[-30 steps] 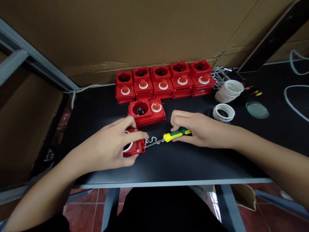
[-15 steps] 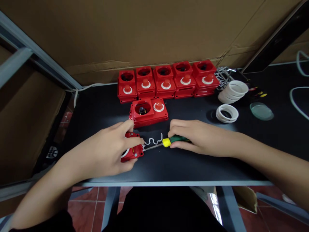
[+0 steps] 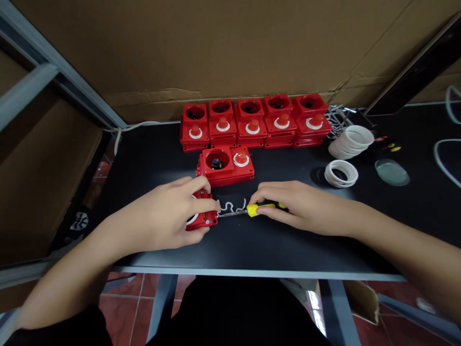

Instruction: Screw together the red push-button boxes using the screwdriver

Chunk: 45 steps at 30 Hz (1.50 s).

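My left hand is closed around a small red housing with screws at its corners and part of a white ring showing; the palm hides much of it. In my right hand is a screwdriver with a yellow and green handle, its shaft lying level and its tip against the housing's right side. A wavy white strip lies by the shaft, close to my left fingertips. Just behind, a red box with a round opening and a red button sits on the black table.
Several red boxes stand in a row along the cardboard wall. To the right are stacked white rings, more white rings, clear glass discs and a pile of metal parts. The table's front edge runs near my body.
The screwdriver handle has turned in my right fingers, showing more yellow than green. My left hand still grips the red housing. The whole view has shifted slightly.
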Each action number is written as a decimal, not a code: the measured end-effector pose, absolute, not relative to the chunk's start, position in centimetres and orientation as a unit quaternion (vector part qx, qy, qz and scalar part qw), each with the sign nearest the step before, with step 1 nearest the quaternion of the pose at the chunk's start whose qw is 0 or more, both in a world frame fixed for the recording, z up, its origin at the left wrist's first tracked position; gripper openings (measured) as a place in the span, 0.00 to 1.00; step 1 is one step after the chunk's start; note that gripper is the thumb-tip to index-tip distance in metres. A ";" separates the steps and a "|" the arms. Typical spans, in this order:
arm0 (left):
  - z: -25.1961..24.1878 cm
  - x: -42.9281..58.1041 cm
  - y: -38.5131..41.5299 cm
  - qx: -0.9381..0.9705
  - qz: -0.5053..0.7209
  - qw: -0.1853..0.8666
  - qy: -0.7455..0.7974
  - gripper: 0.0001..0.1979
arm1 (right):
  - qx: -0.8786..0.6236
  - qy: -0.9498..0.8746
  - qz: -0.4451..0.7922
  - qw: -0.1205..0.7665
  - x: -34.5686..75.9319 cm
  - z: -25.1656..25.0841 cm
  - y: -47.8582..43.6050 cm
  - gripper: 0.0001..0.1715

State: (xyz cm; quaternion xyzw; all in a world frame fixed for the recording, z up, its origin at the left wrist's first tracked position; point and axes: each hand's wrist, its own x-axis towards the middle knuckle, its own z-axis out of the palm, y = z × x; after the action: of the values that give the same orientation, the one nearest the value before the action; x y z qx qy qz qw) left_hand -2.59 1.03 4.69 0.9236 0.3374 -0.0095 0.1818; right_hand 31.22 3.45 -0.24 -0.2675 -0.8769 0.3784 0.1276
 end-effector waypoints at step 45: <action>4.6 -2.8 1.1 0.922 -0.020 0.176 0.344 0.12 | -0.307 -0.842 0.386 0.217 31.1 -1.9 4.2 0.11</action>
State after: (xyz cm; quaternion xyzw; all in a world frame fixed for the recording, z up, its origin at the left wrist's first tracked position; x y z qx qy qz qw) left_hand -2.81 1.12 4.56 0.9222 0.3438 -0.0199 0.1760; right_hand 31.13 4.15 -1.92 -0.3073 -0.8423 0.3863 0.2166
